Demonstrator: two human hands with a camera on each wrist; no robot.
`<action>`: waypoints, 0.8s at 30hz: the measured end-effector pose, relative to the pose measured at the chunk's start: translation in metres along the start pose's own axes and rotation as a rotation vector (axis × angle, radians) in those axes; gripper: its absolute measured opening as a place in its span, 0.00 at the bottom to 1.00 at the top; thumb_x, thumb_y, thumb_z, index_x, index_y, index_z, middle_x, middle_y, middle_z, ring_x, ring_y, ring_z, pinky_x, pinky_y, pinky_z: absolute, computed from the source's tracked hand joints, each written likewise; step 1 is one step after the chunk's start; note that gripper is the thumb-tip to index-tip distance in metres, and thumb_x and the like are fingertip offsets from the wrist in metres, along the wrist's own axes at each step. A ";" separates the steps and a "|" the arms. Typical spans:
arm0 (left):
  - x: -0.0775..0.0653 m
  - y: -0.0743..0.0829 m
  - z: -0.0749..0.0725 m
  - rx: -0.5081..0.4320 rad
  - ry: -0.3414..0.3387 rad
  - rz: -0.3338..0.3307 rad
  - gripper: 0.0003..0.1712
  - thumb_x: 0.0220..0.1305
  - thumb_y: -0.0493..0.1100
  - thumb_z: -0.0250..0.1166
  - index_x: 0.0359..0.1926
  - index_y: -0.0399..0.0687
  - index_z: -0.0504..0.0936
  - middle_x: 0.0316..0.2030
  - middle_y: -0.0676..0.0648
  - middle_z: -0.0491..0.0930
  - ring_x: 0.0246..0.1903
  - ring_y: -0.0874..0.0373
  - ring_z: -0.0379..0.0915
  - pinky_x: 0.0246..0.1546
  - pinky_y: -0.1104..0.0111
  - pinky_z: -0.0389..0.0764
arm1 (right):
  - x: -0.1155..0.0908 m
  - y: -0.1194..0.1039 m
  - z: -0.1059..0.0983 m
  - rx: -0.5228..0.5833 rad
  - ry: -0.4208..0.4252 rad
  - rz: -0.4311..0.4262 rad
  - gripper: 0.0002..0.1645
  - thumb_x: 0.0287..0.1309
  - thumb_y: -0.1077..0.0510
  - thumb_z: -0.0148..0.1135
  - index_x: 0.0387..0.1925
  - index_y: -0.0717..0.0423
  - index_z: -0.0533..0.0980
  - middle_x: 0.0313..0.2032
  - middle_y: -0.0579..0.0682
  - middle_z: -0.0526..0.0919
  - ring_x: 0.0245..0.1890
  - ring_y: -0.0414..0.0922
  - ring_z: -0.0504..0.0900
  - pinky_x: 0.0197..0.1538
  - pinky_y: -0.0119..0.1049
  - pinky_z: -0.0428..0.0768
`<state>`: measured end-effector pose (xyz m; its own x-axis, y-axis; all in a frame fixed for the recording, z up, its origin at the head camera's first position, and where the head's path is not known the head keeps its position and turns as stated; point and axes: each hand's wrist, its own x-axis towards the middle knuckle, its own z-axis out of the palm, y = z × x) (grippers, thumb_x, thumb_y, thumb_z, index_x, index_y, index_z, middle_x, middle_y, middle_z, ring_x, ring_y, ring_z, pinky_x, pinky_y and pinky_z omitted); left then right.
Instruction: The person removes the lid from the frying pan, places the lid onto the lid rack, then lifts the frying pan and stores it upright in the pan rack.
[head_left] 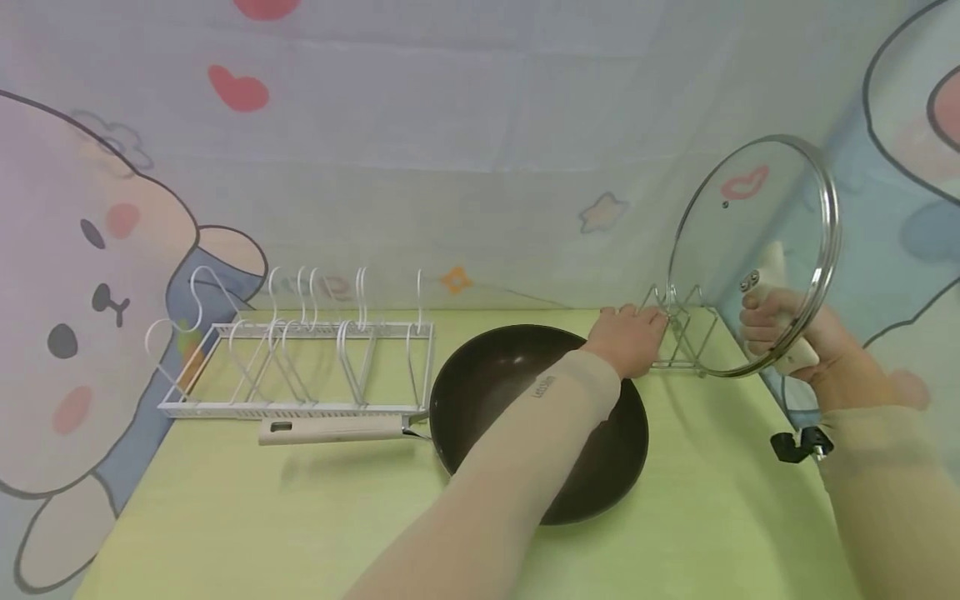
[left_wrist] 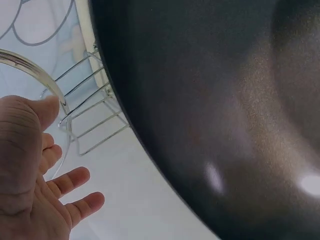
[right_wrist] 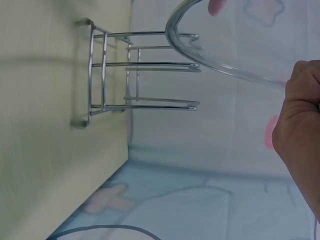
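Head view: at right, my right hand (head_left: pixel 821 340) grips the handle (head_left: pixel 801 357) of the raised glass lid (head_left: pixel 738 250); right of centre, my left hand (head_left: pixel 630 340), fingers loosely extended, holds nothing; the pan (head_left: pixel 480 392) sits at centre. Left wrist view: lower left, my left fingers (left_wrist: pixel 73 181) spread near the lid's rim (left_wrist: pixel 37 74). Right wrist view: top centre, the rim overlaps the wire rack (right_wrist: pixel 150 64); contact I cannot confirm.

Glass lid (left_wrist: pixel 31 66) partly beyond the left wrist view's left edge

Small dark lettering (head_left: pixel 543 387) near the cuff of the left sleeve (head_left: pixel 517 454) appears to read "LetsSlim". Pink lettering (head_left: pixel 341 288) on the backdrop (head_left: pixel 450 108), above the surface's (head_left: pixel 360 517) far edge, is partly hidden and unreadable.
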<state>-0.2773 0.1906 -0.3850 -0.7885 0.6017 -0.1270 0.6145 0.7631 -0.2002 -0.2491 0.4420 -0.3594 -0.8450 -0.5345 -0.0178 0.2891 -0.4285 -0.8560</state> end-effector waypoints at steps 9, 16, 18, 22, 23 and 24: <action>0.014 0.013 0.006 -0.002 -0.005 0.004 0.33 0.89 0.51 0.30 0.88 0.65 0.40 0.87 0.62 0.41 0.86 0.59 0.45 0.81 0.59 0.64 | -0.005 0.004 -0.005 -0.065 0.070 0.013 0.25 0.70 0.74 0.24 0.43 0.56 0.70 0.25 0.44 0.83 0.24 0.38 0.62 0.23 0.27 0.75; 0.016 0.008 0.005 -0.022 -0.021 -0.016 0.33 0.89 0.49 0.28 0.87 0.66 0.37 0.87 0.62 0.34 0.86 0.60 0.43 0.82 0.58 0.63 | 0.001 0.011 -0.008 -0.098 0.073 0.039 0.23 0.69 0.74 0.26 0.43 0.54 0.68 0.26 0.42 0.82 0.23 0.36 0.73 0.25 0.26 0.80; 0.016 0.007 0.005 -0.062 -0.035 -0.012 0.33 0.89 0.50 0.28 0.87 0.67 0.37 0.87 0.63 0.34 0.86 0.61 0.44 0.82 0.58 0.63 | 0.001 0.013 -0.008 -0.097 0.069 0.048 0.22 0.68 0.75 0.27 0.44 0.54 0.67 0.26 0.43 0.82 0.23 0.36 0.75 0.25 0.26 0.80; 0.019 0.005 0.006 -0.082 -0.043 -0.007 0.32 0.89 0.50 0.28 0.87 0.69 0.38 0.87 0.65 0.35 0.86 0.61 0.45 0.83 0.57 0.61 | 0.002 0.017 -0.010 -0.109 0.081 0.062 0.20 0.68 0.74 0.29 0.45 0.54 0.65 0.27 0.42 0.81 0.23 0.36 0.75 0.24 0.25 0.78; 0.020 0.006 0.006 -0.081 -0.040 -0.005 0.32 0.89 0.50 0.28 0.87 0.69 0.38 0.87 0.66 0.36 0.86 0.61 0.46 0.83 0.57 0.61 | 0.002 0.018 -0.010 -0.130 0.100 0.060 0.19 0.67 0.74 0.30 0.44 0.54 0.65 0.26 0.42 0.81 0.22 0.36 0.75 0.24 0.25 0.78; 0.021 0.006 0.007 -0.074 -0.034 -0.001 0.32 0.89 0.50 0.28 0.87 0.69 0.38 0.87 0.66 0.37 0.85 0.60 0.46 0.82 0.57 0.62 | 0.003 0.018 -0.010 -0.146 0.123 0.058 0.17 0.67 0.73 0.31 0.44 0.53 0.65 0.25 0.41 0.80 0.22 0.36 0.74 0.23 0.25 0.77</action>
<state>-0.2906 0.2060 -0.3954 -0.7885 0.5938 -0.1604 0.6131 0.7795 -0.1283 -0.2506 0.4395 -0.3803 -0.8802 -0.4581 -0.1244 0.2778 -0.2846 -0.9175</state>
